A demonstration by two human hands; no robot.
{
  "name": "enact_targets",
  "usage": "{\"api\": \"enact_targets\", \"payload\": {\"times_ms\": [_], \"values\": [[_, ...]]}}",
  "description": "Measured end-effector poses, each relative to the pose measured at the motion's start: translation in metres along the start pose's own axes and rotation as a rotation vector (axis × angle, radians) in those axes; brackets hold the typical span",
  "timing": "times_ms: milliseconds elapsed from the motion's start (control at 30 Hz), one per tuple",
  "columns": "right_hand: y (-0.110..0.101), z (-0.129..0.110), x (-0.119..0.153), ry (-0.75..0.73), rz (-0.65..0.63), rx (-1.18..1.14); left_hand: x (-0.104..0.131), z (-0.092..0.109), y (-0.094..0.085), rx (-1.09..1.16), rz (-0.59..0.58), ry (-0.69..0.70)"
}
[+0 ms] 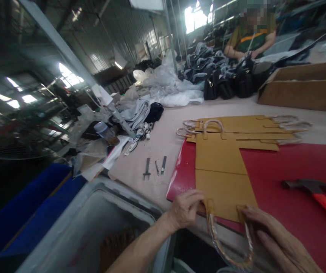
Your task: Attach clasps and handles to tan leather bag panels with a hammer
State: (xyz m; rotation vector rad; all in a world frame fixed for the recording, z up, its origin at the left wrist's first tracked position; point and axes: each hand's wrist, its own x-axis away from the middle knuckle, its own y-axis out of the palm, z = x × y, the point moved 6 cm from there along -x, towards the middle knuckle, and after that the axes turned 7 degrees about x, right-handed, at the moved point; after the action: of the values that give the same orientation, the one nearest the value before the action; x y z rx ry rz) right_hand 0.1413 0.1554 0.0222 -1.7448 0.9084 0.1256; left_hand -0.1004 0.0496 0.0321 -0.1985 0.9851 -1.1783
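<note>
A flat mustard-coloured bag panel (222, 159) lies on a red mat (299, 163), with a plastic-wrapped handle at each end. Its near edge reaches the table's front, where the near handle (218, 242) loops down over the edge. My left hand (185, 208) is closed in a pinch on the near left corner, beside one handle tab. At the other tab, my right hand (273, 231) grips the near right corner, fingers on top and the thumb lower down. Just behind lie several similar panels (237, 123), overlapping, with wrapped handles.
A red-handled hammer (322, 197) rests on the mat at right. Small metal tools (163, 165) lie left of it. A grey bin (103, 193) stands below the table, beside a blue bin (29, 212). Farther back are black bags (244, 79), a cardboard box (299, 89) and another person (251, 38).
</note>
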Motion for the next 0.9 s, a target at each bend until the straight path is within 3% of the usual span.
{"api": "enact_targets", "payload": {"times_ms": [100,167,267,333,400,667,800,900], "values": [[0.006,-0.004,-0.001,-0.066,0.032,0.070,-0.007,-0.042,-0.048,-0.217,0.157,-0.444],[0.009,-0.008,-0.004,-0.118,0.053,0.110,-0.008,-0.080,-0.085,-0.463,0.143,-0.857],[0.013,-0.013,-0.010,-0.143,0.027,0.126,-0.022,-0.123,-0.127,-0.559,0.100,-1.083],[0.012,-0.015,-0.012,-0.147,0.020,0.124,-0.031,-0.144,-0.139,-0.572,0.057,-1.140],[0.011,-0.017,-0.013,-0.150,0.024,0.116,-0.039,-0.158,-0.139,-0.583,0.011,-1.160],[0.008,-0.023,-0.015,-0.073,-0.028,0.069,-0.049,-0.187,-0.109,-0.557,-0.233,-1.252],[0.009,-0.025,-0.015,-0.024,-0.071,0.022,-0.046,-0.196,-0.110,-0.480,-0.256,-1.252],[0.009,-0.026,-0.015,-0.001,-0.095,-0.010,-0.042,-0.187,-0.111,-0.378,-0.210,-1.166]]}}
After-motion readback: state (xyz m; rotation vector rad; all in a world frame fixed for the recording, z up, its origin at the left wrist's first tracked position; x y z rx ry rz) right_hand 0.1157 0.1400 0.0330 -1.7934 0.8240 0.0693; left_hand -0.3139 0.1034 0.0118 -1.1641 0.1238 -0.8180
